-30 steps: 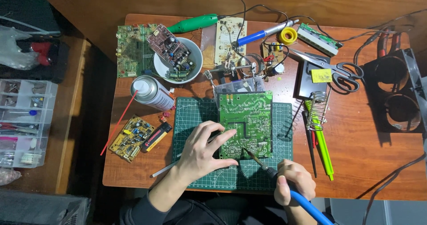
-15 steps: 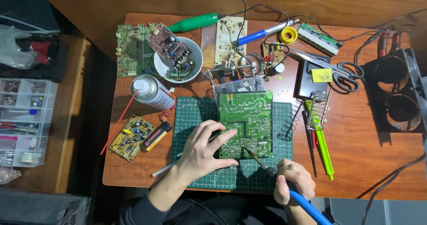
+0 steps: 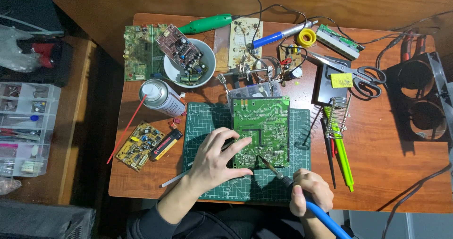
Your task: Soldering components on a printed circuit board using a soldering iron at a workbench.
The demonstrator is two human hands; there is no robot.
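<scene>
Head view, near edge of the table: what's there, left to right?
Yellow circuit board → black lighter → left hand → green circuit board on the cutting mat → right hand holding the blue soldering iron → green pen.

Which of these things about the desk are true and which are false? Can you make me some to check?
1. The right hand holds a soldering iron with a blue handle. True.
2. The left hand rests on the green circuit board. True.
3. The green circuit board lies on a red towel. False: it lies on a green cutting mat.
4. The white bowl is empty. False: it has circuit boards in it.
5. The scissors lie to the right of the board, touched by no hand. True.
6. The spray can stands upright. False: it lies on its side.
</scene>
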